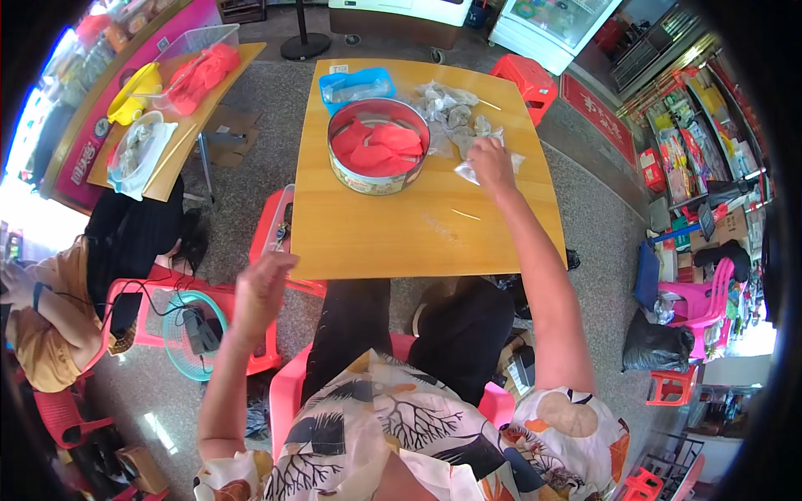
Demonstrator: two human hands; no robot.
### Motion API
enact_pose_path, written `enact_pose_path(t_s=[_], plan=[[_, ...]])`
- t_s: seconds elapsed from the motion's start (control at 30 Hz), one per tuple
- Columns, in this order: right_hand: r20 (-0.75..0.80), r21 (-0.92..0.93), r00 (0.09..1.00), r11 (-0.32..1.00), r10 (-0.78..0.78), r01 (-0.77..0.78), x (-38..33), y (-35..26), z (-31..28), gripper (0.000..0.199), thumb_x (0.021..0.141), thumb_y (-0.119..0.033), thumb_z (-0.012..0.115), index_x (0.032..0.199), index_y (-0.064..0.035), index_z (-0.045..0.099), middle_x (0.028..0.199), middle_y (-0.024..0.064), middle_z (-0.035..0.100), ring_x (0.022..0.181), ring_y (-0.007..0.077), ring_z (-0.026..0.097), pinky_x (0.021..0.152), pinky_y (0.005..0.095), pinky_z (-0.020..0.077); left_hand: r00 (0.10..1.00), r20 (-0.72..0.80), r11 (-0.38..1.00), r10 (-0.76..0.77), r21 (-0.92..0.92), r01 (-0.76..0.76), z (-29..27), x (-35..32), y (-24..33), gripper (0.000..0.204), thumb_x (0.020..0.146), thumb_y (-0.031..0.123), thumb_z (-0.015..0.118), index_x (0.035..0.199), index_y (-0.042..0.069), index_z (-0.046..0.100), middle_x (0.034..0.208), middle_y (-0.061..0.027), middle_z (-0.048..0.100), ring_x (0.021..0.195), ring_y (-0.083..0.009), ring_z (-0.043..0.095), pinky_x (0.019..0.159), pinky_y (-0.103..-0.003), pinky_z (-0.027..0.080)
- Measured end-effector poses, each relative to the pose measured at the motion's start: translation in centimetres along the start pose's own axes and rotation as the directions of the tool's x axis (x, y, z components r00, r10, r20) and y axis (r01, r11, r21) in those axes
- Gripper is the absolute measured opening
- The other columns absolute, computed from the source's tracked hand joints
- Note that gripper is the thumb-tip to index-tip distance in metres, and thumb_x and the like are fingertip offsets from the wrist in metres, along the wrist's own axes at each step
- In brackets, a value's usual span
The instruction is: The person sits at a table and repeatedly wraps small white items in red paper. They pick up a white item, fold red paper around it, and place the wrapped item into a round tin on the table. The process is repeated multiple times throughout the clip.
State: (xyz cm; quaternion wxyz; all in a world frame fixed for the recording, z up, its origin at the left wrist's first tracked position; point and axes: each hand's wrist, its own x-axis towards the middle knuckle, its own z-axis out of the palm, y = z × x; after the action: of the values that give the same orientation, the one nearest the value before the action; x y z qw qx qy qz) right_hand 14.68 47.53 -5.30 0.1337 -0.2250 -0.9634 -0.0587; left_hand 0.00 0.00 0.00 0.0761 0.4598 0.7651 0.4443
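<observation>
My right hand [491, 164] reaches over the right side of the wooden table, its fingers closed on a white plastic bag [468, 172]. Just beyond it lie several crumpled clear bags with greyish contents [455, 115]. My left hand [262, 288] hovers off the table's near left corner, beside a clear plastic box [284, 219]; it is blurred, and its grip does not show clearly. Left of the bags stands a round tin [376, 179] holding flat red pieces [384, 149]. A blue basket [334, 107] with clear plastic in it sits behind the tin.
A thin stick [465, 215] lies on the table [376, 246]. On the left, a side table [104, 171] carries a yellow colander [134, 93], a box of red pieces and a white bowl. Another person [63, 326] sits at left. A red stool [525, 81] stands beyond the table.
</observation>
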Motion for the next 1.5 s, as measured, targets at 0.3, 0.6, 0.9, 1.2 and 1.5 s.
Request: enact_pose_path(t_s=[0.3, 0.6, 0.9, 1.2, 1.5], plan=[[-0.158, 0.771, 0.955, 0.635, 0.253, -0.040, 0.4, -0.9, -4.6, 0.014, 0.091, -0.014, 0.057, 0.086, -0.0008, 0.054, 0.071, 0.0104, 0.055, 0.067, 0.0200, 0.053, 0.067, 0.0326, 0.0445, 0.987, 0.158, 0.974, 0.018, -0.225, 0.018, 5.6, 1.3, 1.8, 0.013, 0.086, -0.003, 0.060, 0.098, 0.002, 0.062, 0.089, -0.0137, 0.067, 0.085, -0.0297, 0.067, 0.072, -0.035, 0.052], [-0.048, 0.408, 0.995, 0.911, 0.085, -0.058, 0.6, 3.3, -5.5, 0.010, 0.088, -0.012, 0.061, 0.086, -0.0024, 0.062, 0.071, 0.0119, 0.062, 0.064, 0.0210, 0.062, 0.060, 0.0350, 0.0457, 0.957, 0.231, 0.969, 0.177, -0.210, -0.128, 6.9, 1.8, 4.1, 0.010, 0.088, -0.001, 0.059, 0.097, 0.001, 0.062, 0.090, -0.0144, 0.066, 0.087, -0.0312, 0.066, 0.074, -0.036, 0.051], [0.186, 0.973, 0.961, 0.096, 0.204, -0.209, -1.7, -2.2, -12.1, 0.016, 0.092, -0.021, 0.063, 0.087, -0.0062, 0.063, 0.073, -0.0013, 0.061, 0.066, 0.0072, 0.056, 0.062, 0.0230, 0.0443, 0.976, 0.217, 0.936, 0.010, -0.345, 0.067, 6.7, 1.7, 4.3, 0.034, 0.091, 0.005, 0.062, 0.123, 0.002, 0.053, 0.116, -0.0097, 0.060, 0.104, -0.0198, 0.062, 0.088, -0.034, 0.052], [0.095, 0.993, 0.993, -0.060, -0.069, -0.099, -9.1, -15.0, -11.0, 0.017, 0.093, -0.019, 0.064, 0.087, -0.0039, 0.060, 0.075, 0.0000, 0.061, 0.071, 0.0070, 0.059, 0.067, 0.0236, 0.0481, 0.897, 0.423, 0.094, -0.131, -0.895, 0.436, 11.5, 2.9, 5.5, 0.035, 0.090, 0.009, 0.066, 0.123, 0.007, 0.054, 0.114, -0.0063, 0.063, 0.101, -0.0157, 0.063, 0.084, -0.030, 0.052], [0.089, 0.904, 0.993, 0.411, 0.080, -0.114, -11.7, -17.8, -3.1, 0.012, 0.089, -0.012, 0.066, 0.092, -0.0013, 0.062, 0.075, 0.0056, 0.064, 0.068, 0.0100, 0.060, 0.065, 0.0272, 0.0485, 0.997, 0.071, 0.982, 0.038, -0.189, -0.024, 10.1, 4.1, -0.3, 0.035, 0.080, -0.005, 0.066, 0.114, 0.000, 0.059, 0.107, -0.0115, 0.068, 0.094, -0.0215, 0.068, 0.085, -0.031, 0.053]])
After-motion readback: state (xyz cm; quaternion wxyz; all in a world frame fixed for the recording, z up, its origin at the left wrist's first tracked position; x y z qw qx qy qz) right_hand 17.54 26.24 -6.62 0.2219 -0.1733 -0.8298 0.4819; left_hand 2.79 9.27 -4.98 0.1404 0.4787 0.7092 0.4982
